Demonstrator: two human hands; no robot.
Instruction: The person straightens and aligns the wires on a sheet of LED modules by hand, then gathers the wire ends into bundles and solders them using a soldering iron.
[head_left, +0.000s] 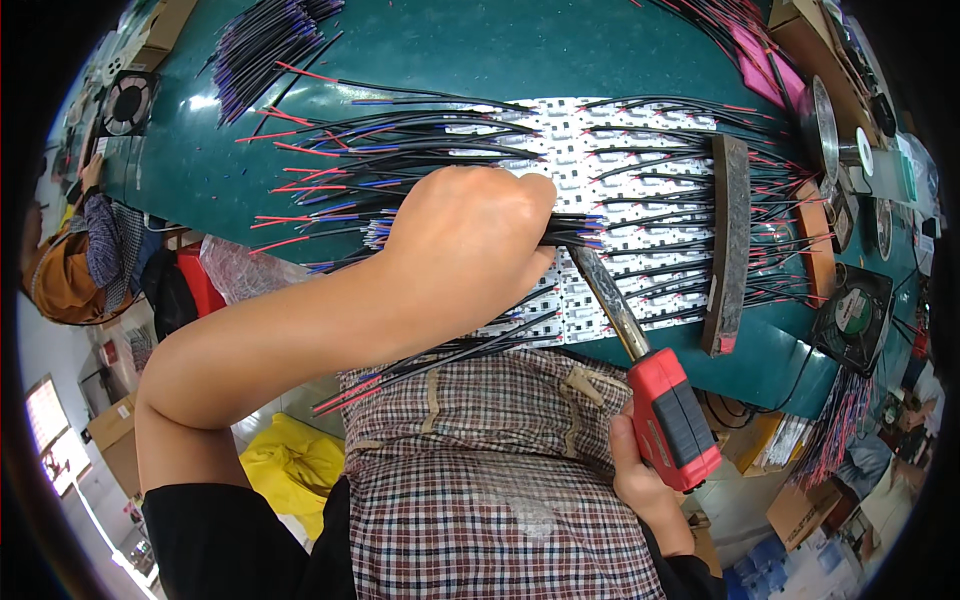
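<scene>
My left hand (478,215) is closed over a bundle of black wires (578,230), with blue and red tips poking out on both sides. It is above a panel of white circuit boards (565,140), hiding part of it. Rows of black wires with red and blue ends (400,135) stick out from the panel's left and right edges. My right hand (645,482) grips a soldering iron (672,415) by its red and black handle. The iron's metal barrel slants up to the left, its end close to the bundle's tips. The exact contact there cannot be made out.
A dark bar (728,250) lies across the right-hand wires, beside an orange-brown block (816,245). A black fan (855,312) and a solder spool (864,150) are at the right. More wires (270,55) lie on the green table (450,50) at the far left. Another person's hand (93,172) shows at the left edge.
</scene>
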